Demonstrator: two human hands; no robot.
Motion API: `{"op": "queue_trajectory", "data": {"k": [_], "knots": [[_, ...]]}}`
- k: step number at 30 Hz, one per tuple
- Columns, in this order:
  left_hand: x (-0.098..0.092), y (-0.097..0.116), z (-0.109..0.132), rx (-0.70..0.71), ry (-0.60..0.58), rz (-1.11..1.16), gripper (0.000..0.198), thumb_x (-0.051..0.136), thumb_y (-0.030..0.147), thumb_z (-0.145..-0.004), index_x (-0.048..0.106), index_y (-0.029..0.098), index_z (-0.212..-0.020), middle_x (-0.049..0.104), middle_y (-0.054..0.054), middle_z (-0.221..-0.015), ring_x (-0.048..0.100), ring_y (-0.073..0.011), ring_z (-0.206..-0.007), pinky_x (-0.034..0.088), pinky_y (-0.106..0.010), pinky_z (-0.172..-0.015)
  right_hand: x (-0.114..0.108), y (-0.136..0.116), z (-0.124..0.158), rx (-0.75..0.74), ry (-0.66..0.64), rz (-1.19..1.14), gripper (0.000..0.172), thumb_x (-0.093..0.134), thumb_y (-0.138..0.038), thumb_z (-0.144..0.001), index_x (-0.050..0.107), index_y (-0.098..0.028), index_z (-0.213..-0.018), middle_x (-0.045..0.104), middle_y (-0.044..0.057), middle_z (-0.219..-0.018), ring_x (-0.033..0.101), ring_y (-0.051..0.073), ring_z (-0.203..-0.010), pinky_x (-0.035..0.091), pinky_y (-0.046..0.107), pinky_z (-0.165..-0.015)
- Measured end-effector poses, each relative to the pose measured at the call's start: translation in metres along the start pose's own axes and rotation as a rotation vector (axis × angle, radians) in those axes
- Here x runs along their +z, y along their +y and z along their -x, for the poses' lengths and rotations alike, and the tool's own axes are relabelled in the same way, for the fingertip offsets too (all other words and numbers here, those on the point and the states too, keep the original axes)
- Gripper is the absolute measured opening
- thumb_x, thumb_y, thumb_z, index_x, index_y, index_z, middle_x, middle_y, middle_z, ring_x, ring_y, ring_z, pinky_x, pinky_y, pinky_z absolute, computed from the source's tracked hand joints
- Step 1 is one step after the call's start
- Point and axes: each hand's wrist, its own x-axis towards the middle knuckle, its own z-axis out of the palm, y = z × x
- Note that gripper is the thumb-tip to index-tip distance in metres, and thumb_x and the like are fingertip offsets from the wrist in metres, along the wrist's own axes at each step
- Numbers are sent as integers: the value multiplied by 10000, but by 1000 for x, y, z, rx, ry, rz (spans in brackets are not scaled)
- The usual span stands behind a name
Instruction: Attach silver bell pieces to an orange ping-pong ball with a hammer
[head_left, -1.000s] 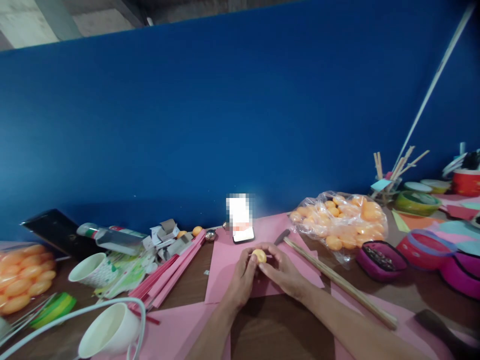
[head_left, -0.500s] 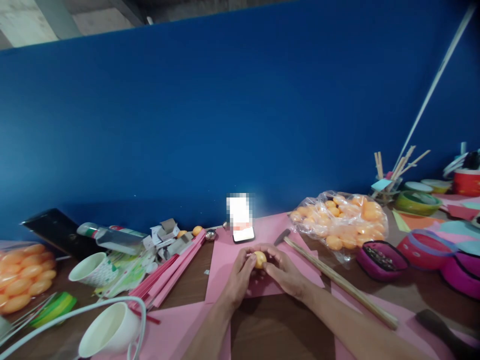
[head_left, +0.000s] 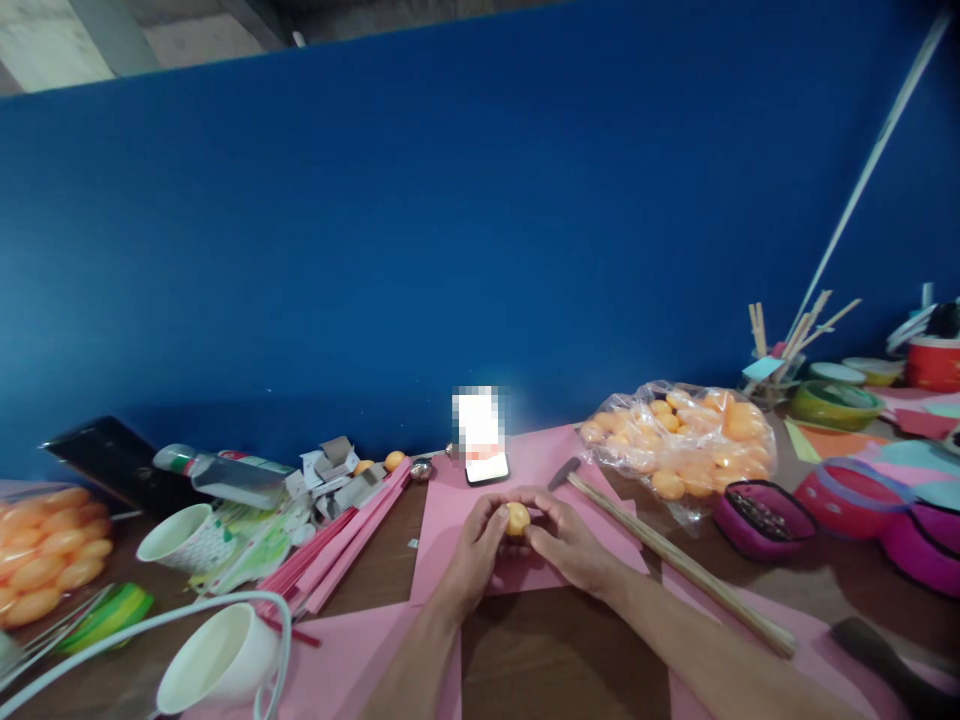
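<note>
A small yellow-orange ball [head_left: 517,519], like a table tennis ball, is held between my two hands above a pink paper sheet [head_left: 442,545]. My left hand [head_left: 478,548] curls round its left side, thumb against it. From the right, my right hand [head_left: 571,548] closes on it with thumb and fingers. The fingertips behind the ball are partly hidden. Just beyond my hands lies a phone [head_left: 487,470] with a bright screen. A hammer [head_left: 675,560] with a wooden handle lies to the right of my right hand.
Clear bags of orange balls stand at right [head_left: 679,440] and far left [head_left: 52,550]. Pink paper strips [head_left: 352,540], a white cup [head_left: 217,660] and a white cable [head_left: 172,605] are at left. Fabric-like pink bowls [head_left: 765,520] sit at right. A blue wall [head_left: 450,220] rises behind.
The ball has shifted very slightly to the left between my fingers. Both hands otherwise keep nearly the same pose and place.
</note>
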Motion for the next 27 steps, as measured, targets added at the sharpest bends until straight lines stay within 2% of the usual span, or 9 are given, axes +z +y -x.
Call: {"op": "queue_trajectory", "data": {"k": [5, 11, 15, 21, 27], "knots": [[0, -1, -1, -3, -30, 14, 206, 467, 379, -798, 503, 205, -902, 557, -15, -827, 580, -152, -741, 488, -297, -680, 0, -3, 0, 61, -14, -58, 303, 438, -155, -795, 544, -208, -1073, 580, 41, -1013, 556, 163, -852, 468, 296, -763], [1, -2, -1, -12, -9, 11, 263, 485, 414, -777, 494, 192, -918, 561, -24, -837, 567, -148, -730, 493, -278, -634, 1, -1, 2, 80, -16, -120, 289, 466, -164, -788, 532, -203, -1066, 590, 30, -932, 553, 152, -799, 471, 258, -687], [2, -3, -2, -6, -8, -25, 262, 480, 425, -778, 514, 202, -911, 571, -15, -802, 569, -143, -703, 480, -270, -628, 2, -2, 1, 98, -21, -144, 270, 467, -236, -816, 517, -188, -1077, 592, 27, -842, 556, 146, -729, 469, 247, -615], [3, -1, -1, 33, 86, -106, 256, 459, 456, -779, 543, 219, -824, 586, -6, -766, 554, -155, -698, 444, -257, -621, 0, -4, 1, 13, -2, -37, 283, 533, -234, -773, 544, -195, -1053, 572, 52, -1022, 546, 181, -913, 453, 302, -795], [4, 5, 0, 4, 81, -148, 303, 448, 496, -770, 550, 212, -782, 561, 5, -668, 528, -151, -607, 422, -259, -566, 1, -1, 1, 41, 24, -50, 235, 555, -274, -752, 556, -204, -977, 584, 39, -931, 556, 175, -856, 472, 288, -740]]}}
